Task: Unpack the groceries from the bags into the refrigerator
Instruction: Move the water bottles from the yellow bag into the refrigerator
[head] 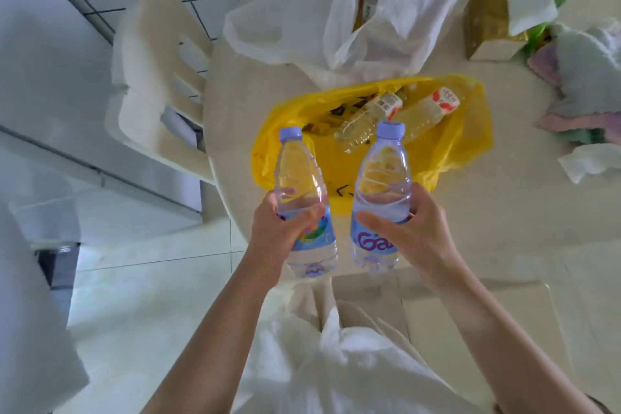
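Note:
My left hand (280, 235) grips a clear water bottle (299, 175) with a pale blue cap and blue label. My right hand (415, 228) grips a second, matching water bottle (383, 171). Both bottles are held upright just above the near edge of a yellow plastic bag (450, 141) that lies open on the table. Inside the bag lie two more bottles with red and white labels (366, 118) (426, 111). Behind it sits a white plastic bag (339, 10), its contents mostly hidden.
The pale round table (504, 212) also carries a gold and white box (494, 20), crumpled tissue (588, 161) and cloths (584, 77) at the right. A white plastic chair (158, 77) stands at the left. Tiled floor lies below, and a white garment hangs under my arms.

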`<act>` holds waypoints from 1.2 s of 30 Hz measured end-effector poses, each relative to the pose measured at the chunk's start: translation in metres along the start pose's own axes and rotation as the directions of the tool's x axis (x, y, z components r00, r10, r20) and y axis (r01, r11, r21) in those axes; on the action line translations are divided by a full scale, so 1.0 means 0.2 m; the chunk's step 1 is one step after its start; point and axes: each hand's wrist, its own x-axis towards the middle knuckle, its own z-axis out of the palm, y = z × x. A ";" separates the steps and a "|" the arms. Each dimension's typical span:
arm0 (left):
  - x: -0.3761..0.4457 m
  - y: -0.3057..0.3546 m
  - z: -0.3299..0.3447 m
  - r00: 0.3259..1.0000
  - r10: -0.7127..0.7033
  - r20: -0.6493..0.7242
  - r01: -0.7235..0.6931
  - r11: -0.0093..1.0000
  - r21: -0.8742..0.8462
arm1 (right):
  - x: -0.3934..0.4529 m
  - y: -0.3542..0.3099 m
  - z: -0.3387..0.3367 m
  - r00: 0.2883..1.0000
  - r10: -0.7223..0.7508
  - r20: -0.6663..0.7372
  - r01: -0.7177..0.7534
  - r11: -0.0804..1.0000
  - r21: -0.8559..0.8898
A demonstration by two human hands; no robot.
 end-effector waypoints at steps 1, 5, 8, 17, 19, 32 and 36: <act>-0.06 -0.03 0.00 1.000 -0.012 -0.012 0.012 1.000 -0.012 | -0.04 0.02 0.00 1.000 -0.003 0.026 0.003 1.000 -0.011; -0.30 -0.19 -0.01 0.992 -0.011 -0.123 0.007 1.000 -0.030 | -0.18 0.11 -0.02 0.990 -0.015 0.141 0.021 0.999 -0.041; -0.51 -0.34 0.00 0.973 -0.030 -0.231 0.009 0.996 -0.092 | -0.30 0.17 -0.02 0.971 -0.023 0.237 0.036 0.998 -0.051; -1.11 -0.75 -0.07 0.832 -0.147 -0.535 -0.005 0.962 -0.272 | -0.70 0.32 0.06 0.866 -0.030 0.499 0.178 0.951 -0.252; -1.23 -0.80 -0.10 0.788 -0.163 -0.594 -0.026 0.955 -0.296 | -0.78 0.33 0.12 0.816 -0.024 0.577 0.228 0.932 -0.283; -1.91 -1.27 -0.64 0.490 -0.300 -0.819 -0.118 0.908 -0.403 | -1.50 0.46 0.83 0.480 0.051 0.876 0.465 0.832 -0.303; -2.15 -1.42 -0.90 0.402 -0.315 -0.860 -0.112 0.915 -0.387 | -1.76 0.52 1.12 0.431 0.061 0.900 0.525 0.795 -0.305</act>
